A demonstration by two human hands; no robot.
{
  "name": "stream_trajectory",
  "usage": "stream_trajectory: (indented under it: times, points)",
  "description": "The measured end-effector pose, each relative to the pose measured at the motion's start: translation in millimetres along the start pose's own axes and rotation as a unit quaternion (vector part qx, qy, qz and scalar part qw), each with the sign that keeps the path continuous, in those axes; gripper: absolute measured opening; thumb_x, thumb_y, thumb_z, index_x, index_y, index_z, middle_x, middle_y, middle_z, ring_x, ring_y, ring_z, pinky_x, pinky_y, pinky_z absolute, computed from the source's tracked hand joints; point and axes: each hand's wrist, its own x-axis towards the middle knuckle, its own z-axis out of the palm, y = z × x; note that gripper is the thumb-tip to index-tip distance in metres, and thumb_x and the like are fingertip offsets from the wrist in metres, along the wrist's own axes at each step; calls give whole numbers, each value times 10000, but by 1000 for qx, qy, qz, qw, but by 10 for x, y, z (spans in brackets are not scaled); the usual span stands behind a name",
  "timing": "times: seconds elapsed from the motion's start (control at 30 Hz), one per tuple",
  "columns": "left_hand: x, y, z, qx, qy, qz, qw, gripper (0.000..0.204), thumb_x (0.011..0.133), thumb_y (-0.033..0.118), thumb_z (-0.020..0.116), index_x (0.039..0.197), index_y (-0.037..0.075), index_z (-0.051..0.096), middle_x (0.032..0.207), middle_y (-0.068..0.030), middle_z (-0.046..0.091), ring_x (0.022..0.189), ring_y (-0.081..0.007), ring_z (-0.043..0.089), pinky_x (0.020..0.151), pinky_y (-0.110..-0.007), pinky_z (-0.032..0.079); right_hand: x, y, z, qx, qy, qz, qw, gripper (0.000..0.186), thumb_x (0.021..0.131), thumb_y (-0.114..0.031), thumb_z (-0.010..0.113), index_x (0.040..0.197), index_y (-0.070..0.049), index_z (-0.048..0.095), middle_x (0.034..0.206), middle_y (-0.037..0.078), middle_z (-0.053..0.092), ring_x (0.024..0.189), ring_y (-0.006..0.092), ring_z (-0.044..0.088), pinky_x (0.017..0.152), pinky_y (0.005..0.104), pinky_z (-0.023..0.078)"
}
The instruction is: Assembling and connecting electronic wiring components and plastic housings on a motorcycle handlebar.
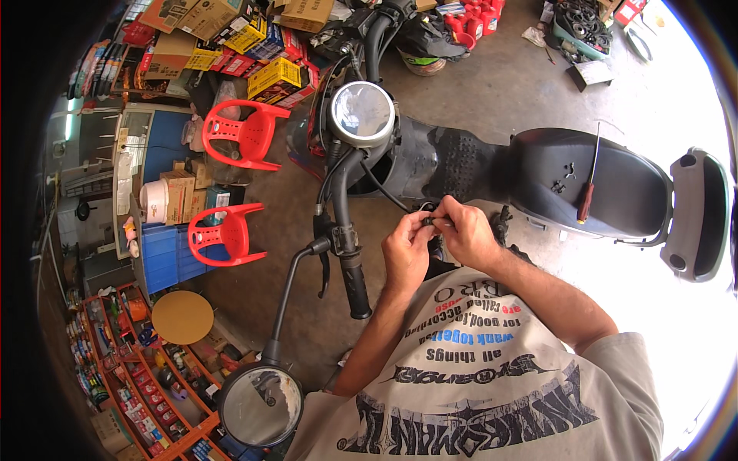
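My left hand (406, 247) and my right hand (467, 237) meet in front of my chest, beside the scooter's footboard. Both are closed, fingertips pinching a small black piece (428, 220). A black cable (378, 184) runs from below the handlebar toward my fingers. What exactly the piece is stays partly hidden by them. On the black scooter seat (530, 165) lies a screwdriver (588, 192) with a red handle, its shaft pointing away from me. Several small black parts (565, 178) lie near it on the seat.
The handlebar's black grip (354, 288) and a round mirror (263, 403) jut out at my left. A round silver-rimmed unit (362, 114) sits on the handlebar. Beyond are red plastic chairs (250, 134), stacked cartons (277, 77) and an orange shelf rack (142, 376).
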Motion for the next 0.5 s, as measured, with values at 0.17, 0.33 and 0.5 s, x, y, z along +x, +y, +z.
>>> stream_trajectory:
  times: [0.17, 0.33, 0.5]
  points:
    - [12, 8, -5, -5, -1, -6, 1000, 164, 925, -65, 576, 1084, -83, 610, 942, -111, 710, 834, -140, 691, 768, -263, 564, 39, -28, -46, -4, -21, -7, 1000, 74, 834, -8, 605, 853, -14, 534, 780, 181, 656, 770, 398, 654, 657, 452, 512]
    - [27, 20, 12, -36, -1, -15, 999, 164, 919, -76, 575, 1079, -87, 608, 940, -121, 709, 838, -150, 693, 774, -268, 568, 60, -25, -82, -20, -27, -36, 999, 78, 812, 60, 576, 851, 11, 531, 774, 196, 662, 764, 392, 669, 639, 436, 518]
    - [21, -12, 2, -24, -3, -2, 1000, 150, 924, -71, 578, 1069, -85, 612, 932, -127, 714, 848, -155, 702, 781, -275, 568, 95, -10, -122, -20, -50, -38, 998, 87, 815, 50, 586, 868, 2, 537, 768, 183, 668, 772, 384, 675, 644, 426, 519]
